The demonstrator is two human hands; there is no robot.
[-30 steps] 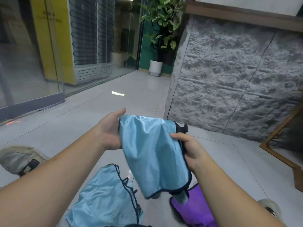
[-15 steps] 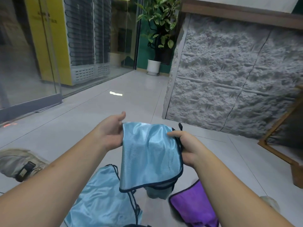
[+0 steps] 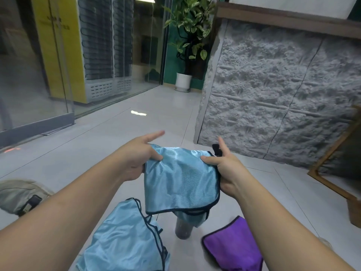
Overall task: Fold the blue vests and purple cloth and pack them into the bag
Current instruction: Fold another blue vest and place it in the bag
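Both hands, left hand and right hand, pinch the folded blue vest by its top corners in mid-air above the floor; light, limp, slippery-looking fabric, best held at the bound edges.

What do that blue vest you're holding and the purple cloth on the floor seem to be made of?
Blue vest: probably thin satiny synthetic, judging by its glossy highlights, fine weave and dark binding along the edge.
Purple cloth: duller, softer-looking fabric with dark trim; the fibre is unclear.
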